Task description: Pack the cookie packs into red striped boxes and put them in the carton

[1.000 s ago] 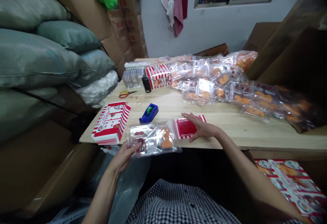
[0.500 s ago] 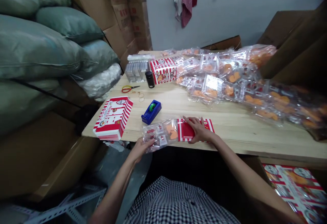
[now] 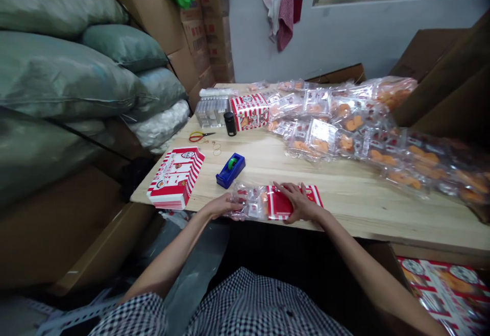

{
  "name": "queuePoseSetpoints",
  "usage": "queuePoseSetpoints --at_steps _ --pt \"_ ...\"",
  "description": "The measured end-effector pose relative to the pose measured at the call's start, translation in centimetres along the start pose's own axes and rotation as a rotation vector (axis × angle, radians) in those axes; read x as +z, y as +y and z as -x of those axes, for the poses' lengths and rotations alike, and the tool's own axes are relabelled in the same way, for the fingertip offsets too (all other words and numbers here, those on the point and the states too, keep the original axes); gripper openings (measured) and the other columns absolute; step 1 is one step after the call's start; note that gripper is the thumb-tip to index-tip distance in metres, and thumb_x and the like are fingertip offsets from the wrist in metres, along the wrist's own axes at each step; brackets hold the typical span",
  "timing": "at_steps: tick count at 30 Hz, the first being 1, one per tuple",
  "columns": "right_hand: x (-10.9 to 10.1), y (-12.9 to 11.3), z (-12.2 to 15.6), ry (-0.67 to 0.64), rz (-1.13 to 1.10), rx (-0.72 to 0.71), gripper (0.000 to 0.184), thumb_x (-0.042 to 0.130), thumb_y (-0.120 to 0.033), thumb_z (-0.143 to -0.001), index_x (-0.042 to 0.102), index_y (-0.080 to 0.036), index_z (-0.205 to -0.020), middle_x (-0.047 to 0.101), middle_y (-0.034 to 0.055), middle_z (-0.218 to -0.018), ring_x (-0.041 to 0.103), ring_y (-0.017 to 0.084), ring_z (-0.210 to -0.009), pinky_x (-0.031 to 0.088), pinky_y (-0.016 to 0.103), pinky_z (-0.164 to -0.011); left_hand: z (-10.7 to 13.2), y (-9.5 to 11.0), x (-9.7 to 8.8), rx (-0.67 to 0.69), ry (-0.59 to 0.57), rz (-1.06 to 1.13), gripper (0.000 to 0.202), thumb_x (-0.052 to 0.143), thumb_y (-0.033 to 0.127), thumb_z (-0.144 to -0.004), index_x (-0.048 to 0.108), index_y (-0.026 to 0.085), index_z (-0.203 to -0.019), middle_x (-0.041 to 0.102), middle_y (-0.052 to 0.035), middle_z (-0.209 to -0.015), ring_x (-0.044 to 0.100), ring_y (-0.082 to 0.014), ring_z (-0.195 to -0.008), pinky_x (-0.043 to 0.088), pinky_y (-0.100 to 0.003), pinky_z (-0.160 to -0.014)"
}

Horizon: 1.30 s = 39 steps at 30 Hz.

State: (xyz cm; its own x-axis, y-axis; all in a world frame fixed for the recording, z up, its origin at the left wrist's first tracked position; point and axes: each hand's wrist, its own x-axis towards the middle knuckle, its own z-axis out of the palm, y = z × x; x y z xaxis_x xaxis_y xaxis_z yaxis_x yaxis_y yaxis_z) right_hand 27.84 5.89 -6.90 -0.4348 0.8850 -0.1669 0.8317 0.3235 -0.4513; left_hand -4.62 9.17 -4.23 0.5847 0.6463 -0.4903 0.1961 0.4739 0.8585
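Both hands at the table's near edge, working a clear packet against a striped card.

The left hand [image 3: 224, 206] lay curled over the clear packet [image 3: 248, 204]; the right hand [image 3: 296, 203] pressed flat, fingers spread, on the red-and-white striped card [image 3: 312, 193]; packet and card touched, near the blue tape dispenser [image 3: 230, 170] on the wooden table [image 3: 344, 193].

A pale wooden bench [image 3: 344, 188] carries everything. At its near edge lie a clear packet [image 3: 247, 204] and a flat red-striped box [image 3: 294, 200] side by side. A blue tape dispenser [image 3: 230, 170] sits just behind, a stack of striped boxes [image 3: 176, 176] at the left corner. Farther back lie scissors [image 3: 199, 136], rubber bands [image 3: 216, 146], a black cap [image 3: 230, 123], clear trays [image 3: 211, 110], an upright striped box [image 3: 250, 112] and a spread of orange-filled packets [image 3: 344, 126].
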Motion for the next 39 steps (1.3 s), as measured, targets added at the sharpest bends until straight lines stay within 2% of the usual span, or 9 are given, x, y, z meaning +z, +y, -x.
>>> queuePoseSetpoints --at_steps 6,11,15,23,27,29,31,36,39 --pt "0.3 -0.1 0.6 0.073 -0.013 0.047 0.127 0.082 -0.043 -0.054 0.012 -0.030 -0.159 0.037 0.0184 -0.150 0.028 0.039 -0.144 -0.003 0.068 -0.114 -2.8 -0.8 3.0 0.119 0.107 -0.044 0.051 0.084 0.045 -0.066 0.072 0.010 -0.102 0.076 -0.0144 -0.096 0.072 -0.0246 -0.083 0.057 -0.036 -0.077" --pt "0.6 -0.8 1.5 0.203 -0.008 0.080 0.122 0.078 -0.047 -0.061 0.008 -0.028 -0.160 0.037 0.0181 -0.147 0.030 0.038 -0.143 0.001 0.065 -0.116 -1.9 0.3 1.8 0.314 0.473 -0.188 0.055 0.072 0.042 -0.080 0.061 0.014 -0.126 0.075 -0.0115 -0.104 0.070 -0.0230 -0.091 0.055 -0.034 -0.081" --pt "1.0 -3.4 1.9 0.411 0.006 0.041 0.121 0.079 -0.043 -0.060 0.011 -0.029 -0.159 0.040 0.0177 -0.141 0.036 0.040 -0.138 0.005 0.067 -0.117 -0.1 2.1 1.8 0.416 0.615 -0.292 0.034 0.068 0.035 -0.084 0.071 0.015 -0.111 0.075 -0.0098 -0.104 0.069 -0.0242 -0.092 0.052 -0.035 -0.085" --pt "0.5 -7.9 2.2 0.688 -0.078 0.001 0.127 0.082 -0.034 -0.057 0.006 -0.032 -0.159 0.034 0.0142 -0.141 0.037 0.042 -0.135 0.006 0.070 -0.116 1.7 5.9 8.5 0.660 0.498 -0.795 0.030 0.053 0.029 -0.096 0.073 0.020 -0.116 0.076 -0.0097 -0.105 0.066 -0.0250 -0.099 0.048 -0.039 -0.093" --pt "0.7 -8.4 2.3 0.885 -0.217 0.071 0.127 0.083 -0.037 -0.061 0.003 -0.031 -0.159 0.033 0.0134 -0.139 0.038 0.039 -0.132 0.026 0.066 -0.112 2.2 7.1 10.3 0.782 0.471 -0.993 0.034 0.050 0.029 -0.099 0.066 0.025 -0.128 0.070 -0.0095 -0.124 0.051 -0.0296 -0.126 0.032 -0.050 -0.110" --pt "0.8 -9.0 2.3 1.032 -0.303 0.126 0.128 0.084 -0.039 -0.062 0.001 -0.030 -0.159 0.029 0.0139 -0.141 0.035 0.038 -0.133 0.033 0.060 -0.110 2.1 7.2 11.3 0.853 0.526 -0.886 0.049 0.058 0.033 -0.095 0.052 0.025 -0.143 0.053 -0.0117 -0.147 0.036 -0.0318 -0.141 0.021 -0.052 -0.117" --pt "0.8 -9.9 2.5 1.170 -0.362 0.180 0.131 0.085 -0.041 -0.062 -0.001 -0.029 -0.159 0.024 0.0144 -0.144 0.030 0.038 -0.136 0.033 0.058 -0.111 1.8 6.8 12.2 0.879 0.557 -0.665 0.070 0.066 0.038 -0.089 0.037 0.023 -0.152 0.041 -0.0147 -0.155 0.033 -0.0326 -0.144 0.022 -0.050 -0.118" --pt "-0.4 -11.2 4.3 1.161 -0.641 0.242 0.125 0.084 -0.045 -0.065 0.003 -0.029 -0.160 0.029 0.0134 -0.142 0.036 0.033 -0.135 0.038 0.050 -0.110 0.8 6.6 12.6 0.766 0.178 -0.252 0.041 0.053 0.041 -0.097 0.056 0.017 -0.131 0.064 -0.0121 -0.125 0.060 -0.0253 -0.114 0.045 -0.036 -0.102" --pt "-2.2 -10.9 5.2 1.102 -0.974 0.224 0.079 0.065 -0.051 -0.085 0.034 -0.025 -0.153 0.048 0.0109 -0.131 0.051 0.027 -0.122 0.042 0.042 -0.105 0.7 7.2 11.9 0.728 0.038 -0.250 0.036 0.057 0.041 -0.095 0.062 0.016 -0.119 0.065 -0.0095 -0.115 0.060 -0.0234 -0.108 0.045 -0.034 -0.100"
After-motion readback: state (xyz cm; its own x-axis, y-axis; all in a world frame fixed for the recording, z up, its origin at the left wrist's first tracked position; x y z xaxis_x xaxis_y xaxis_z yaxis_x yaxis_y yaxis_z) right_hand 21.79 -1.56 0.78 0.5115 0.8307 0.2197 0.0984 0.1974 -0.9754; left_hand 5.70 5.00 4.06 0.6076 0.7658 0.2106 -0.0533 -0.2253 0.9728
